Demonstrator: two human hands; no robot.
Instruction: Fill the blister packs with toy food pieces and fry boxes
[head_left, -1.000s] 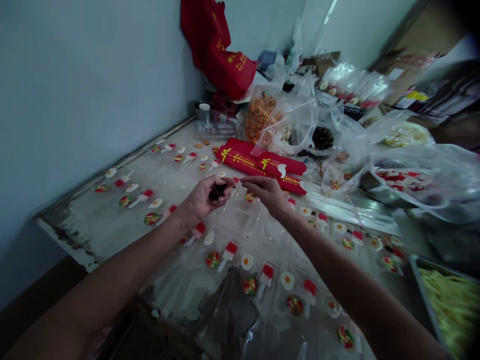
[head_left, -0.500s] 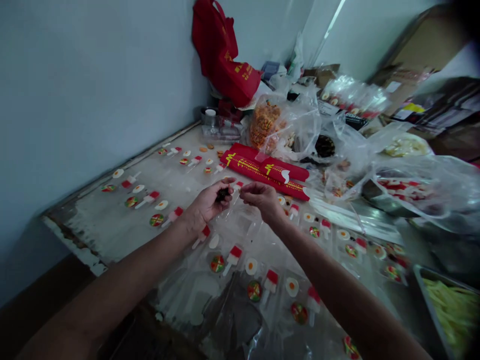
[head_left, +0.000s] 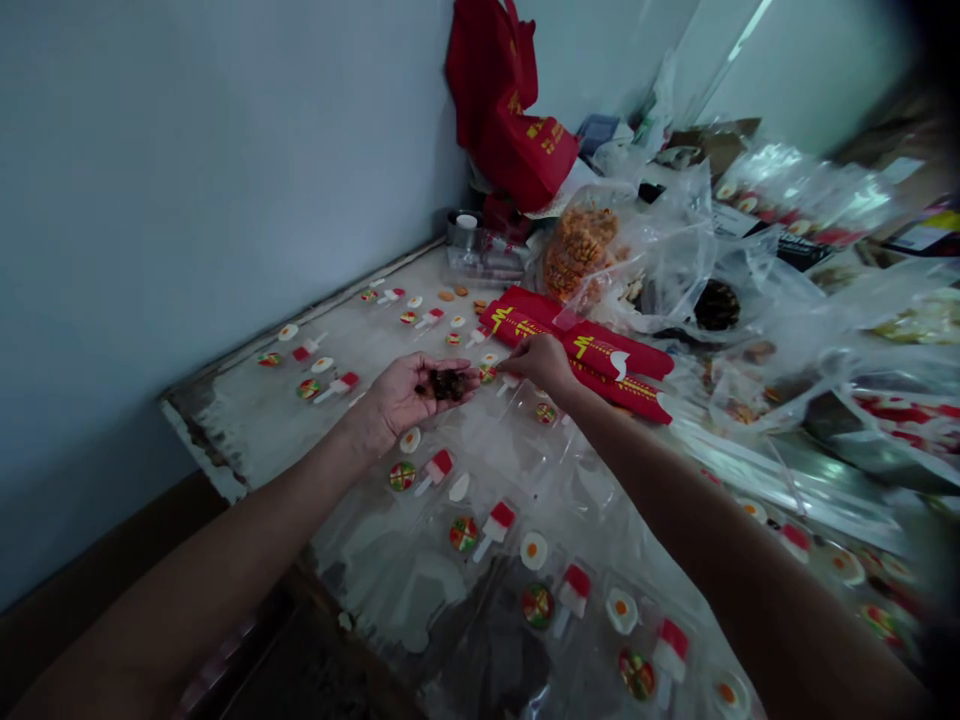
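Palm up above the table, my left hand [head_left: 399, 392] cups a small heap of dark brown pieces [head_left: 448, 383], its fingers stretched loosely around them. Just to its right, my right hand [head_left: 543, 362] is closed in a pinch over the table, with its fingertips beside a round red-and-green gummy [head_left: 487, 373]. What the pinch holds, if anything, is too small to make out. Below the hands, clear plastic bags lie in rows with fried-egg gummies [head_left: 534, 550], red-and-white popsicle-shaped gummies [head_left: 497, 527] and round red-and-green gummies [head_left: 463, 533] on them.
Red printed packaging [head_left: 585, 350] lies behind my right hand. Beyond it stand a clear bag of orange snacks [head_left: 583, 250] and an opened bag of dark pieces [head_left: 716, 305]. A red cloth bag [head_left: 517, 130] leans against the wall. Clear plastic sleeves [head_left: 795, 480] lie on the right.
My left hand has opened flatter, showing more of the dark pieces. My right hand has moved apart from it, towards the back of the table. The view has swung left.
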